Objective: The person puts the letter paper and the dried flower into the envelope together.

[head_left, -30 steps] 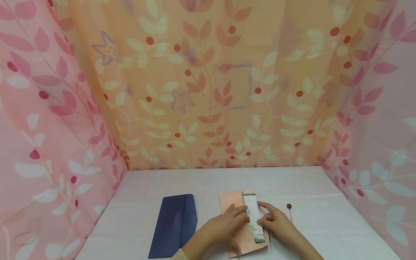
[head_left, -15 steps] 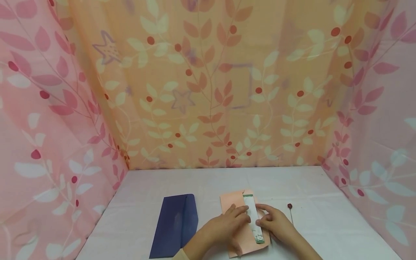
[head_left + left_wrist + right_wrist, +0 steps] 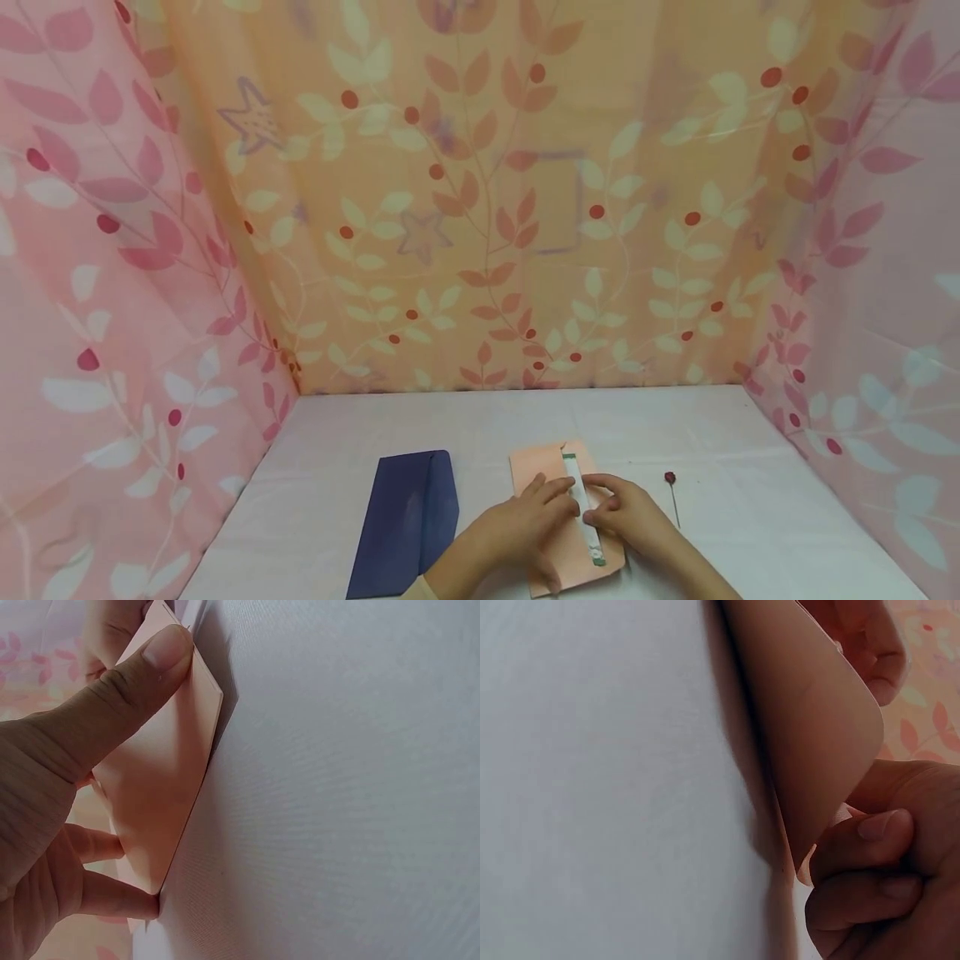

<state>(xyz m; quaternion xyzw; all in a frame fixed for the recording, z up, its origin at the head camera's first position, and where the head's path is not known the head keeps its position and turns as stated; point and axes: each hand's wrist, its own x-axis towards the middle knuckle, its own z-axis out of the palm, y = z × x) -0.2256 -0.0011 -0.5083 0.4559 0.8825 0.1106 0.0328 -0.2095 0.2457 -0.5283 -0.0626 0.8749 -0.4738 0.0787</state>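
A peach envelope (image 3: pixel 552 547) lies in front of me with its flap toward the right. A white card with green ends (image 3: pixel 592 542) stands partly inside its opening, so only a narrow strip shows. My left hand (image 3: pixel 525 521) holds the envelope, thumb on its near part and fingers by the opening; in the left wrist view the thumb (image 3: pixel 120 697) presses the peach paper. My right hand (image 3: pixel 633 517) pinches the card's right edge with thumb and index finger. In the right wrist view its curled fingers (image 3: pixel 862 855) are beside the flap (image 3: pixel 810 712), and the card is mostly hidden.
A dark blue envelope (image 3: pixel 390 525) lies to the left of my left forearm. On the right, a thin pin-like stick with a dark red head (image 3: pixel 671 478) lies beyond my right hand. Floral cloth (image 3: pixel 480 208) encloses the white table (image 3: pixel 337 425) at the back and sides.
The card has slid leftward into the peach envelope, and its visible strip has become much narrower. My right hand has moved slightly left with it, while my left hand stays nearly in place.
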